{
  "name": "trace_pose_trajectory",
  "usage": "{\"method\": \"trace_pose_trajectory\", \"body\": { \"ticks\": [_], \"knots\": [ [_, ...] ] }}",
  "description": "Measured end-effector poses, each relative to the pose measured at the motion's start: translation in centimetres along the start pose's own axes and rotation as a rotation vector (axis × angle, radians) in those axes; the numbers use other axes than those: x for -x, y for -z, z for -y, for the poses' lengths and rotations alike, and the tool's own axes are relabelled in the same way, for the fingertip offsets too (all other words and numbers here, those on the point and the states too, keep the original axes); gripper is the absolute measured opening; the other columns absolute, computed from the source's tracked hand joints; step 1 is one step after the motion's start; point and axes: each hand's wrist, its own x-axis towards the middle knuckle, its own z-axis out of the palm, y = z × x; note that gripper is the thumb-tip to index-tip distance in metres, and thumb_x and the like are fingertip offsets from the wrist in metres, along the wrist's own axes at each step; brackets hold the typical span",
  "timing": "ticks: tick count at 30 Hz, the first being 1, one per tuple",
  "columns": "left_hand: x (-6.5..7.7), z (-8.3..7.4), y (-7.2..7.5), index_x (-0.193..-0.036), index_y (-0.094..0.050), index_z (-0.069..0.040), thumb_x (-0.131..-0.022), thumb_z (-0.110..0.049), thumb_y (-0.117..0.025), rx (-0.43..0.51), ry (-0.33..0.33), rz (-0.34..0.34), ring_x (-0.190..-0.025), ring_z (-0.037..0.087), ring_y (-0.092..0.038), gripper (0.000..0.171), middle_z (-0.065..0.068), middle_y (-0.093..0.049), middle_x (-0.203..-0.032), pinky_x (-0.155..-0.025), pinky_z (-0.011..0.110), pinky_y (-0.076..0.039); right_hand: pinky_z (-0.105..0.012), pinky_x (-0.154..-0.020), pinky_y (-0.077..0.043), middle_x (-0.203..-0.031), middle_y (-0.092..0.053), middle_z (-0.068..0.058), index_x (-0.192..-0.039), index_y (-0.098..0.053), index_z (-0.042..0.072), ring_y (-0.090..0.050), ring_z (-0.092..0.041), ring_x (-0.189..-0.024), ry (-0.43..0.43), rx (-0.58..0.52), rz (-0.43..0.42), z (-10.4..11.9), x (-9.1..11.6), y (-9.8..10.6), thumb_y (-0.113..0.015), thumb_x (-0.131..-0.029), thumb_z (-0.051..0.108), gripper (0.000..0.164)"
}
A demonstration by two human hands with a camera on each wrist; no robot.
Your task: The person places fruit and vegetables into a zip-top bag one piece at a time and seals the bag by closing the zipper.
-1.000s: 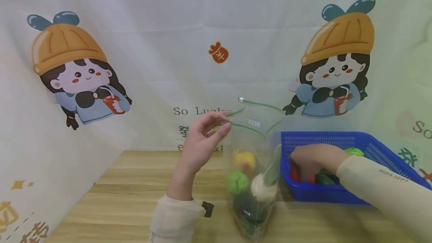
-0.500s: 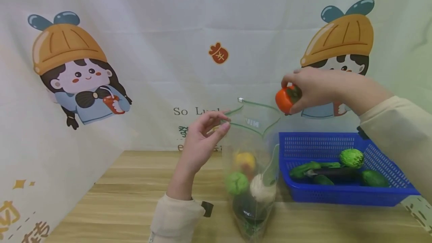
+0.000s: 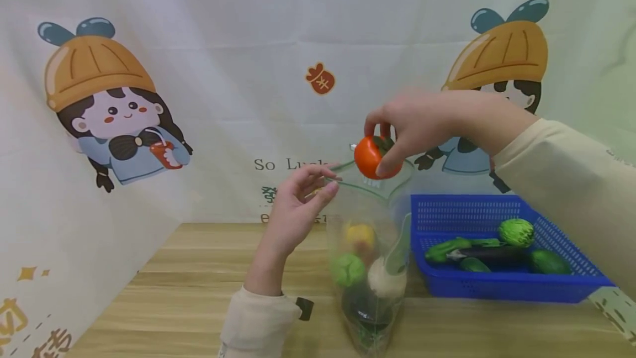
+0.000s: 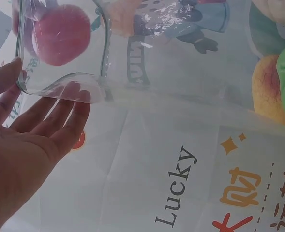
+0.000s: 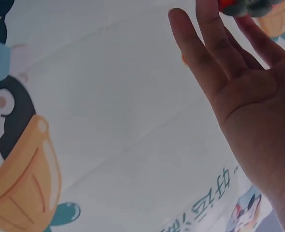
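Observation:
My left hand pinches the left side of the mouth of a clear plastic zip bag, which stands upright with a green-lined, open top. Inside the bag are a yellow fruit with a reddish side, a round green fruit or vegetable, a pale bulb-shaped item and a dark, glossy item. Above the bag's mouth, my right hand holds an orange-red persimmon with a dark green calyx between fingers and thumb. The left wrist view shows this persimmon beyond the bag's rim.
To the right of the bag, a blue plastic basket holds an eggplant, a textured green ball-shaped vegetable and other green produce. Both stand on a wooden tabletop. A printed cloth hangs behind.
My right hand has lifted the persimmon out of the basket and carried it left, over the bag's mouth. My left hand has stayed at the bag's rim.

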Motion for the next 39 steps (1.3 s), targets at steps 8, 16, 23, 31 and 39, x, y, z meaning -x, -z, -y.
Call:
{"method": "trace_pose_trajectory", "body": {
  "ticks": [8,16,23,31,39],
  "knots": [
    [0.1,0.1,-0.1,-0.113,-0.064,-0.004,-0.105,-0.013,-0.068,0.010,-0.023,0.015,-0.133,0.024,-0.067,0.013,0.006,-0.068,-0.146,-0.109,0.046,-0.058,-0.032,-0.078,-0.057,-0.106,-0.076,-0.001,-0.122,-0.070,0.017,-0.067,-0.018,-0.091,0.030,-0.051,0.220,1.2,-1.6,-2.3,-0.080,-0.089,0.035,0.040],
    [-0.1,0.0,-0.3,-0.111,-0.062,-0.004,-0.105,-0.012,-0.067,0.005,-0.042,0.030,-0.136,0.025,-0.066,0.011,0.007,-0.067,-0.147,-0.109,0.046,-0.058,-0.038,-0.088,-0.060,-0.111,-0.078,-0.006,-0.117,-0.075,0.010,-0.070,-0.018,-0.097,0.038,-0.024,0.257,0.7,-2.1,-3.8,-0.079,-0.093,0.028,0.030],
    [-0.2,0.1,0.0,-0.110,-0.060,-0.001,-0.106,-0.008,-0.065,0.025,-0.057,0.023,-0.130,0.027,-0.069,0.010,0.010,-0.068,-0.145,-0.103,0.039,-0.061,-0.046,-0.094,-0.061,-0.130,-0.074,-0.016,-0.130,-0.072,0.001,-0.073,-0.022,-0.105,0.019,0.031,0.222,0.7,-2.3,-3.8,-0.082,-0.094,0.036,0.051],
    [0.1,0.0,0.2,-0.113,-0.061,-0.001,-0.106,-0.010,-0.065,0.026,-0.043,0.027,-0.133,0.027,-0.067,0.012,0.010,-0.066,-0.148,-0.105,0.039,-0.061,-0.045,-0.091,-0.060,-0.131,-0.072,-0.014,-0.131,-0.071,0.005,-0.070,-0.020,-0.101,0.004,0.038,0.236,0.5,-2.4,-4.2,-0.075,-0.099,0.035,0.044],
    [0.1,0.1,0.3,-0.121,-0.062,-0.004,-0.106,-0.010,-0.065,0.012,-0.016,0.044,-0.123,0.035,-0.069,0.016,0.011,-0.065,-0.145,-0.103,0.038,-0.062,-0.046,-0.092,-0.060,-0.112,-0.077,-0.010,-0.127,-0.071,0.005,-0.072,-0.021,-0.100,0.102,-0.010,0.154,0.1,-2.7,-4.6,-0.069,-0.103,0.029,0.035]
  ]
}}
